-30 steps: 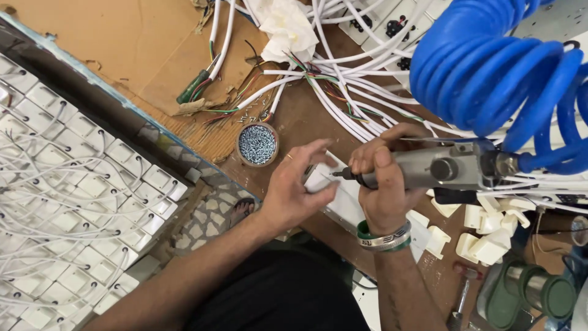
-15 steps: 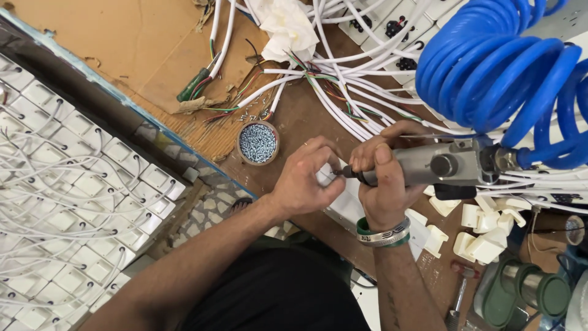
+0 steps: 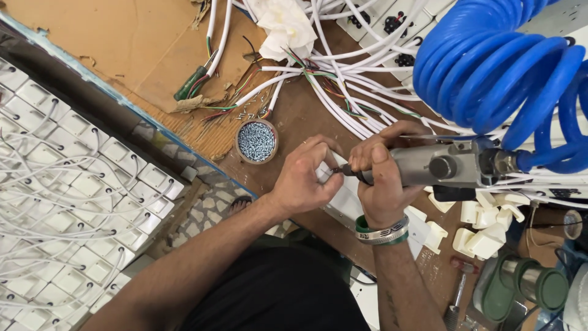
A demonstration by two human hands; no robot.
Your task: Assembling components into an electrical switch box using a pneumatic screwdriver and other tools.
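A brown wooden workbench (image 3: 294, 119) fills the middle of the frame, its top littered with wire scraps. At the centre, the left hand (image 3: 306, 178) curls shut around a white plastic part (image 3: 344, 199), pinching it against the bench. Just beside it, the right hand (image 3: 383, 178) is wrapped tight around a grey air screwdriver (image 3: 441, 164), whose tip meets the part. A coiled blue hose (image 3: 496, 73) runs from the tool into the upper right. A round tub of screws (image 3: 256, 141) sits left of the hands. White cables (image 3: 343, 92) sprawl across the top. Cardboard (image 3: 110, 43) covers the upper left; stacked white boxes (image 3: 67, 202) fill the lower left, over a patterned floor (image 3: 211, 205).
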